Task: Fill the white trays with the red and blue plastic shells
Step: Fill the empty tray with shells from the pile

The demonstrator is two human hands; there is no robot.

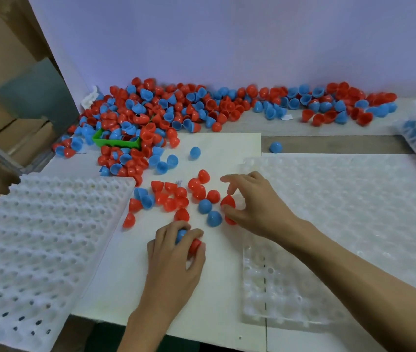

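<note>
Gripping shells, left hand (pixel 176 252) and right hand (pixel 255 199) flank white trays (pixel 36 237).

The table (pixel 201 301) carries white trays (pixel 36 237) and loose shells (pixel 176 110).

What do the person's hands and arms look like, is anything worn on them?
Both are bare. The left hand and right hand wear no gloves, and no rings, watch or bands show. Both forearms are uncovered as far as the picture's edge, with no sleeve in view. The fingernails look short and plain.
</note>
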